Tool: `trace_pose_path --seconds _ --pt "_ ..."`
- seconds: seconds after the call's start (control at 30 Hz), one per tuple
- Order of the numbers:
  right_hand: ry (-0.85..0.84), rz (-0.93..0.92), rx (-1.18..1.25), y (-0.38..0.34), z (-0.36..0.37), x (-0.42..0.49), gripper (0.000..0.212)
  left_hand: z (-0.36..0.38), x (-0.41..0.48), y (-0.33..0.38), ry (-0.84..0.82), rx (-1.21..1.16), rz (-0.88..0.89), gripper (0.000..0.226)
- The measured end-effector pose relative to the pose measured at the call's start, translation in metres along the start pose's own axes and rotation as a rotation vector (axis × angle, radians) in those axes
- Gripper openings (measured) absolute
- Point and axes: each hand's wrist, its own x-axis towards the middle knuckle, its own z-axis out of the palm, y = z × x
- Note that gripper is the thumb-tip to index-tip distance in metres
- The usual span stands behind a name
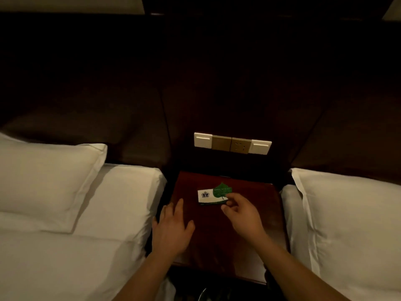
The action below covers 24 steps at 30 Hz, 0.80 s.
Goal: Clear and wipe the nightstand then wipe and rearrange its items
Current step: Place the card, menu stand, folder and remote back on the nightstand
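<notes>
Hotel bedroom: twin white beds [65,246], nightstand [249,213] between, headboard switch panel [232,143]

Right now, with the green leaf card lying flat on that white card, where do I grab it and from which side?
Pinch the green leaf card at its near right edge, by the stem, coming from the right where your right hand is. It is thin and lies flat on the white card, so lift an edge.

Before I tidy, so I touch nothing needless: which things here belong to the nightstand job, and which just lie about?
Job: nightstand, white card, green leaf card, right hand at the cards, left hand open over the nightstand's edge.
Lying about: left pillow, right pillow, wall switch panel.
</notes>
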Motion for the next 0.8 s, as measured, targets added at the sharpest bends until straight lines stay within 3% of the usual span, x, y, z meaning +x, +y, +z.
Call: trace_pose_path --seconds 0.4,0.8 --pt "-0.237 -0.262 -0.021 -0.053 0.002 -0.050 0.038 -0.037 -0.111 -0.020 0.181 0.029 -0.260 0.073" --pt "-0.437 -0.487 -0.099 -0.132 0.104 -0.138 0.033 -0.062 -0.235 -0.119 0.291 -0.060 -0.557 0.073"
